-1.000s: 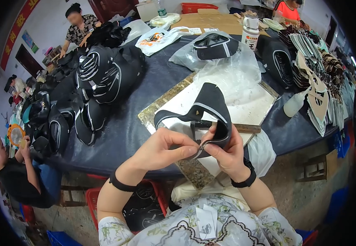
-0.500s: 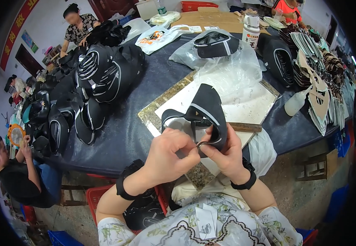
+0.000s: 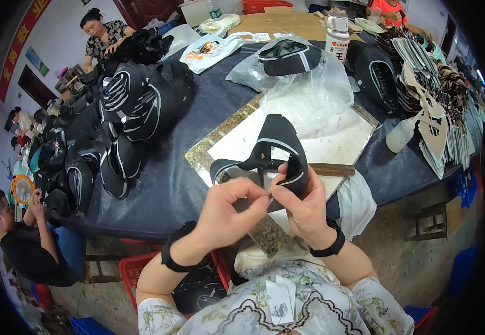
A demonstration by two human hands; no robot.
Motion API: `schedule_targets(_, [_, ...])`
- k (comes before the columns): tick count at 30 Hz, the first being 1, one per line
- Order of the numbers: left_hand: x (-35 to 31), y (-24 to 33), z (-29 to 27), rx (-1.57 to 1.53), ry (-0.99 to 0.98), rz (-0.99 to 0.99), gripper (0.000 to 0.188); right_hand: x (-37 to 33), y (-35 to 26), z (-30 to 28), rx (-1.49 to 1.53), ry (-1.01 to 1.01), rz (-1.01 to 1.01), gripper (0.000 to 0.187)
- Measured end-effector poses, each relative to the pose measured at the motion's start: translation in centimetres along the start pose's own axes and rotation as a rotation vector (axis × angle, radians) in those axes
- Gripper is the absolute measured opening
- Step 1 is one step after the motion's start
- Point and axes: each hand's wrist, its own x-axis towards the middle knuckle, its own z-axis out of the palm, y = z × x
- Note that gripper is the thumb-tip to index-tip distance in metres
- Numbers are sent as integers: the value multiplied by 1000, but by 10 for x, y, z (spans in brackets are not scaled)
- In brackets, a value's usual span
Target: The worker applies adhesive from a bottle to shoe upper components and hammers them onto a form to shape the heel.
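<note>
A black shoe upper (image 3: 279,131) with pale grey piping is bent into a loop in front of me. My right hand (image 3: 308,212) is closed around its near right part, with the thumb pressed on the inner edge. The fingertips of my left hand (image 3: 227,209) pinch at the same near edge, right beside the right thumb. Exactly what lies between the left fingertips is mostly hidden. Under the upper is a stone slab (image 3: 199,153) with a white sheet (image 3: 332,146) on top. A wooden bar (image 3: 332,169) lies across it, just right of my right hand.
Piles of black uppers (image 3: 142,106) cover the table's left side. Beyond the slab, a clear plastic bag (image 3: 315,103) lies below another upper (image 3: 290,60). A white jar (image 3: 337,42), a squeeze bottle (image 3: 402,135) and stacked beige pieces (image 3: 432,123) stand right. Other people sit around.
My left fingertips have come up against the right thumb at the edge. The upper's left arm has dipped slightly left, and the whole view has shifted a little.
</note>
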Motion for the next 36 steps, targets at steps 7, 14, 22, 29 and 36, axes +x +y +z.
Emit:
schedule_targets(7, [-2, -3, 5, -268, -22, -320, 12, -1, 6, -1, -6, 28, -43, 35])
schedule_targets(14, [-2, -4, 6, -149, -5, -261, 11, -3, 11, -3, -70, 16, -61, 34])
schedule_targets(22, [-4, -5, -1, -184, -33, -222, 9, -1, 9, 1, 141, 82, -2, 37])
schedule_targets(29, [1, -4, -1, -296, -105, -286, 9, -2, 12, 5, 101, 133, -39, 37])
schedule_targets(36, [1, -6, 8, -222, -24, -261, 12, -2, 10, -3, 163, 69, 45, 35])
